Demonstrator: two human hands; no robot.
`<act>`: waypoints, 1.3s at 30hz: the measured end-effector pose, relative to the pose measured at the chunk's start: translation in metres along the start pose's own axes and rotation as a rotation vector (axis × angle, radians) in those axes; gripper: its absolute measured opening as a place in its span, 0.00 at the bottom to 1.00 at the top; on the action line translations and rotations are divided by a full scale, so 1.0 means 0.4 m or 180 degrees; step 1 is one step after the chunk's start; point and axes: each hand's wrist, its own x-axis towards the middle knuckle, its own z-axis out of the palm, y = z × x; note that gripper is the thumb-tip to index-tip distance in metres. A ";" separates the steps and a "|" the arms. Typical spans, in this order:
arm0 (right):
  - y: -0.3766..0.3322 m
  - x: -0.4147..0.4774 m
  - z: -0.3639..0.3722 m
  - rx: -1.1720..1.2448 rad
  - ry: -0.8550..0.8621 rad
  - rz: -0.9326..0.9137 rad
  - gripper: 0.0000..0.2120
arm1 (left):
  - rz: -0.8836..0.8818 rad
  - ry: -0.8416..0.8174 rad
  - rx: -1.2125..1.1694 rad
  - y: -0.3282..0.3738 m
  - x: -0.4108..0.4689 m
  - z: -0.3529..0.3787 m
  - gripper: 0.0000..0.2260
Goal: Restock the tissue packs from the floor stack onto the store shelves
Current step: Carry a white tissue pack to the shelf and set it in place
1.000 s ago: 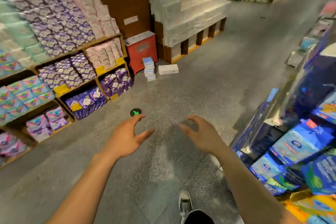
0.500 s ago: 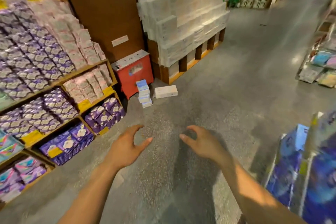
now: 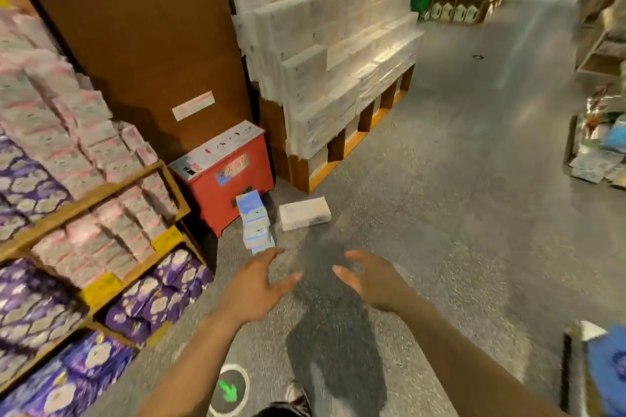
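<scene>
Left hand (image 3: pixel 257 284) and right hand (image 3: pixel 369 281), grip loose and empty, hover over floor (image 3: pixel 440 213) near the tissue stack (image 3: pixel 255 222).

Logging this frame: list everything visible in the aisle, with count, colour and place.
tissue pack stack: one stack of several packs, blue and white, on the floor in front of the red box
flat pack: one, white, lying on the floor right of the stack
red box: one, red with a white top, against the brown panel
brown panel: one, upright behind the box
pallet display: one, many white packs, right of the panel
shelves: wooden, on the left, holding many pink and purple packs, with yellow tags
floor sticker: one, green arrow, bottom centre
shoe: one, bottom edge
left hand: open, empty, fingers spread
right hand: open, empty
</scene>
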 end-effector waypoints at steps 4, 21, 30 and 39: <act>-0.105 0.238 -0.120 0.0065 0.0200 0.0129 0.32 | 0.0105 -0.0236 0.0263 0.003 0.285 -0.112 0.31; -0.067 1.598 -0.366 -0.0146 -0.0008 0.0187 0.29 | -0.0326 -0.0296 0.0139 -0.210 1.552 -0.164 0.29; 0.193 2.341 -0.117 -0.0894 -0.0228 -0.0092 0.31 | -0.0401 -0.0665 0.0404 -0.662 2.159 0.204 0.30; 0.691 2.809 0.328 -0.0963 -0.0364 0.0449 0.39 | -0.0823 -0.0677 0.0275 -1.255 2.498 0.769 0.39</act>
